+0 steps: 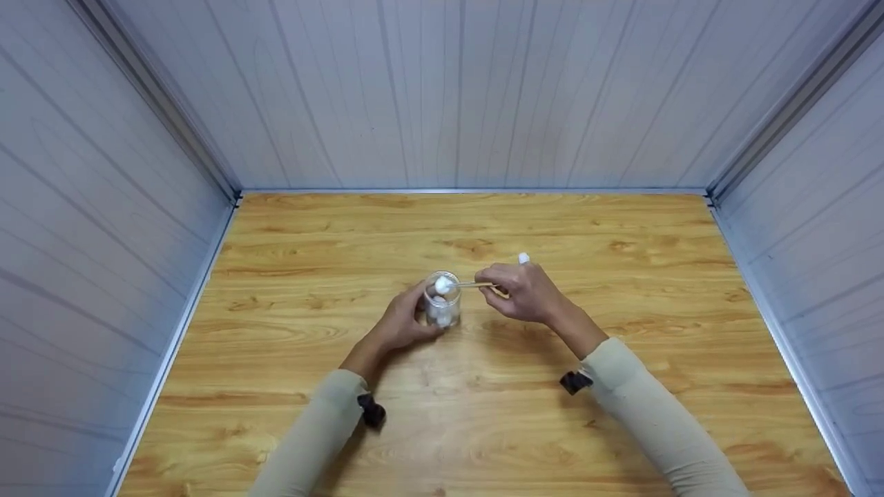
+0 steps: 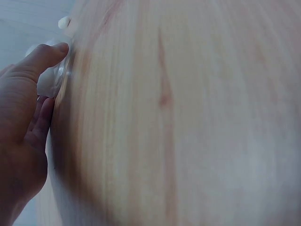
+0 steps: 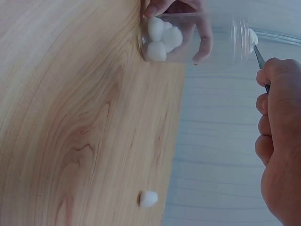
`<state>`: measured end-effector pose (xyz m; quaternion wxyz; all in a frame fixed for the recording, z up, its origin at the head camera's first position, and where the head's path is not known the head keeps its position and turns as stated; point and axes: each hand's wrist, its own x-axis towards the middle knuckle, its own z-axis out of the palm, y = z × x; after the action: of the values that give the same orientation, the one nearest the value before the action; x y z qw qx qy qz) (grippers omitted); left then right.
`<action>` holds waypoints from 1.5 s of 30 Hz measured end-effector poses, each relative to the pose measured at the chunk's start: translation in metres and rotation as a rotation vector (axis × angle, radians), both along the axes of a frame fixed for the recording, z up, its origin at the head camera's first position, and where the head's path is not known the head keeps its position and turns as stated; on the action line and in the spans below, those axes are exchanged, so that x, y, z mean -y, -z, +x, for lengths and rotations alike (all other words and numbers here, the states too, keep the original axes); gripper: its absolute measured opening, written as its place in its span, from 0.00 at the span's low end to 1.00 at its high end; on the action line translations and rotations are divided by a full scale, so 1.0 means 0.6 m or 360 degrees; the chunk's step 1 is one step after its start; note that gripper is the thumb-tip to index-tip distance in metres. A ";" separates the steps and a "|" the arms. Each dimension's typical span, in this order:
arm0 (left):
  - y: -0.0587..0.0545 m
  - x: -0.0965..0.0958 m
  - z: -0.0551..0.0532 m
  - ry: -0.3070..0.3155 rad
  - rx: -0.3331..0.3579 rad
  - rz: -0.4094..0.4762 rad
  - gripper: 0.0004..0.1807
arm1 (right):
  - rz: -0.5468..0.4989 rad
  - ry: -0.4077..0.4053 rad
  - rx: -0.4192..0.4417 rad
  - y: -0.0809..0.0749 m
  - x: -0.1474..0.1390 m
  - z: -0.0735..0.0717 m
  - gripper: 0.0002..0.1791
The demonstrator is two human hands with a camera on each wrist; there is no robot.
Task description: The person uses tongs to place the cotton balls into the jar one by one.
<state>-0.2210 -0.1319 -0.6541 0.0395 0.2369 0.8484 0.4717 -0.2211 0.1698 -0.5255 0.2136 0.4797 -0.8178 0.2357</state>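
A clear jar stands on the table in the middle of the head view, several white cotton balls at its bottom. My left hand holds the jar from the left, thumb and fingers round its wall. At the jar's mouth, my right hand grips a pair of tweezers, and their tips pinch one cotton ball right at the rim. Another cotton ball lies on the table, just beyond the right hand in the head view.
The wood-grain table reaches out around both hands. Pale panel walls enclose it at the back, left and right, with metal trim along its edges. Small black pieces sit at both sleeve cuffs.
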 end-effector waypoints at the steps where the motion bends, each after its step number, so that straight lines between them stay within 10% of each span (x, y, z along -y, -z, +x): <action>1: -0.002 0.000 0.001 0.0000 0.0006 0.0007 0.54 | -0.0002 0.0000 0.0002 0.001 0.000 0.000 0.08; 12: 0.008 0.001 -0.006 -0.0020 0.0125 -0.0078 0.58 | -0.0007 0.0028 0.0022 0.008 0.006 0.000 0.08; 24: -0.039 -0.003 0.019 0.0034 -0.0069 0.0067 0.50 | -0.0016 0.0019 0.0029 0.013 0.006 -0.002 0.08; 38: -0.003 -0.003 0.005 0.0012 -0.0081 0.0072 0.53 | -0.0049 0.0012 -0.0003 0.003 0.004 -0.007 0.10; 45: -0.034 -0.006 0.019 0.0039 -0.0151 0.0124 0.50 | -0.0067 0.0020 0.0008 0.003 -0.003 -0.009 0.11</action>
<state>-0.2095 -0.1285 -0.6336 -0.0041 0.2708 0.8273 0.4922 -0.2264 0.1715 -0.5273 0.2229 0.4693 -0.8162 0.2528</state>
